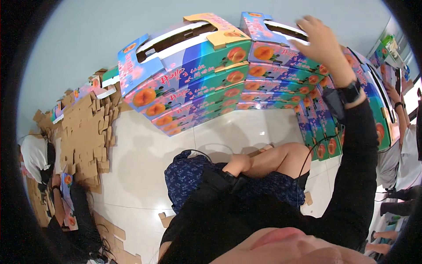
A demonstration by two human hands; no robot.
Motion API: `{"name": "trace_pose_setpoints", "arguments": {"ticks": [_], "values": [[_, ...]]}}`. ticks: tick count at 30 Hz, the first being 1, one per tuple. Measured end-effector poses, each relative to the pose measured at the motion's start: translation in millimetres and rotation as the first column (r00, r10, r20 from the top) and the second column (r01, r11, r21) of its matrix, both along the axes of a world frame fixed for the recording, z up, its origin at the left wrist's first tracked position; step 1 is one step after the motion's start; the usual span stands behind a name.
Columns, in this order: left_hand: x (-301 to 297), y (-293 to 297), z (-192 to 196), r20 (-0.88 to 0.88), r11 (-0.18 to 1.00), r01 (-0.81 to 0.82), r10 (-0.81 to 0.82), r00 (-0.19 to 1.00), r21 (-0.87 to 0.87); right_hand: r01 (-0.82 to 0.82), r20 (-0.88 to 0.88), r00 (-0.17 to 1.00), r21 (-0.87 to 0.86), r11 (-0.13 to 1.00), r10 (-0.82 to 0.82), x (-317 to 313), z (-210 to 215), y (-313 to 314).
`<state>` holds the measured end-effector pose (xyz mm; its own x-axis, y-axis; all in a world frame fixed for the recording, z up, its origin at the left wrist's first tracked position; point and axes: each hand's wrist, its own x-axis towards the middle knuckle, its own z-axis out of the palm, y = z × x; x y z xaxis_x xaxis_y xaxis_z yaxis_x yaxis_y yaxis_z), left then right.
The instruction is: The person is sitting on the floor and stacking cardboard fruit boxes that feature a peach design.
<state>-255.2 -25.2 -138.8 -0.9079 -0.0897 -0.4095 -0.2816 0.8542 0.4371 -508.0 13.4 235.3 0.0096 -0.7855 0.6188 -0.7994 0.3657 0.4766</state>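
My right hand (320, 42) is raised with fingers spread, over the right side of a blue and pink fruit carton (281, 50) printed with peaches. That carton tops a stack at the back. No object shows in this hand, and I cannot tell whether it touches the cardboard. My left hand (238, 164) rests low by my bent leg, its fingers mostly hidden. To the left of the right hand's carton, another peach-printed carton (189, 66) lies on its own stack, with a long opening in its top and a yellow flap at one end.
More cartons (316, 132) stand at the right. Flattened brown cardboard (85, 141) lies in a heap on the left. A co-worker's hand (57, 181) is beside a printed carton piece at lower left; another person's hand (392, 93) is at far right. Pale tiled floor (140, 176) lies between.
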Motion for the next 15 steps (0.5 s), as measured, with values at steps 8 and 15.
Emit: {"name": "trace_pose_setpoints", "arguments": {"ticks": [8,15], "values": [[-1,-1,-14,-0.045,0.997,-0.040,0.043,0.998,0.065,-0.485,0.182,0.867,0.085,0.871,0.465,102,-44,-175],[-3,-7,-4,-0.030,0.998,-0.039,0.040,0.999,0.041,-0.456,0.386,0.871,0.407,0.792,0.304,112,-71,-232]]}}
